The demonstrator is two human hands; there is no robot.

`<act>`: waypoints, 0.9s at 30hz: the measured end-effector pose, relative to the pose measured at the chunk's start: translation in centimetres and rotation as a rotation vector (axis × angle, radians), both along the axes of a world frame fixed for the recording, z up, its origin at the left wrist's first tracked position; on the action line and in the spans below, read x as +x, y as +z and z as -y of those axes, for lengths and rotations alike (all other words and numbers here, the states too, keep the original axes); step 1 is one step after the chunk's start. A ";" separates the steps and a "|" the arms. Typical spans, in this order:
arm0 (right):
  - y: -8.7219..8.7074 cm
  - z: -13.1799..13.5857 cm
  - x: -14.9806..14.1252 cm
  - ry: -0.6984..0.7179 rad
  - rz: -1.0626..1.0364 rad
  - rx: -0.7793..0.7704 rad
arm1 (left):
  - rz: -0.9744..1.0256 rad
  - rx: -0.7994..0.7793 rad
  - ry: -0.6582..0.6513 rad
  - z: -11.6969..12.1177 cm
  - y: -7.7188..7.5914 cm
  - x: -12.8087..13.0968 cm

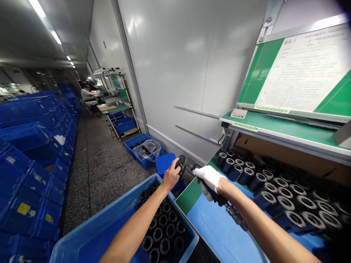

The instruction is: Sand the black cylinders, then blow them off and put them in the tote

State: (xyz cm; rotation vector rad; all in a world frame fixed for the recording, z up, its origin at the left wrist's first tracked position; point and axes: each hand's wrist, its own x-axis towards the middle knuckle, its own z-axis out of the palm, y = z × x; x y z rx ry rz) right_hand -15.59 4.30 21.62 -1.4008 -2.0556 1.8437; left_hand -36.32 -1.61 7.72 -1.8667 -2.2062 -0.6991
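- While the left hand (170,176) is bare and closed around a black sleeve (181,163), it is raised over the rim of a blue crate (101,214).
- Inside that crate, more black sleeves (170,231) stand packed together.
- The right hand (208,179), in a white glove, is closed around the black handle of a tool (214,193), with a metal fitting (233,213) at the tool's far end.
- Just beyond that hand, black sleeves with silver rims (285,204) fill a sloping rack in rows.
- Above the rack, a paper sheet (301,69) sits on a green board; its small print is too blurred to read.
- Yellow labels (270,110) on the shelf (274,124) and a yellow sticker (23,208) on a crate are also unreadable.
- Under the right arm lies a blue mat (216,233).
- Stacked blue crates (27,175) line a speckled floor (101,171).
- Near the wall, a plastic bag (146,149) lies in another crate.
- Far down the aisle, a person (86,93) is at a bench.
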 end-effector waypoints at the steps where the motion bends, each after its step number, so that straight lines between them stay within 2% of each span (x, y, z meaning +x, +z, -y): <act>1: 0.1 -0.2 0.2 -0.001 0.005 0.001 | -0.002 0.009 -0.002 0.2 -0.1 0.0; 8: 0.1 0.1 1.5 -0.057 0.004 -0.015 | 0.015 0.083 -0.075 1.0 -0.7 -0.1; 12: 0.0 0.9 2.7 -0.040 -0.064 -0.043 | 0.071 0.091 -0.094 0.7 -1.2 -0.1; 16: -0.6 1.5 3.9 -0.058 -0.097 -0.062 | 0.122 0.126 -0.090 0.0 -0.9 0.6; 22: -1.5 2.2 5.1 -0.090 -0.163 -0.066 | 0.334 0.347 0.062 -0.3 0.3 2.4; 25: -2.0 2.8 5.5 -0.043 -0.090 -0.144 | 0.436 0.427 0.063 -0.2 0.3 3.0; 27: -2.3 3.3 5.8 -0.087 -0.040 -0.185 | 0.491 0.502 0.070 -0.1 0.0 3.2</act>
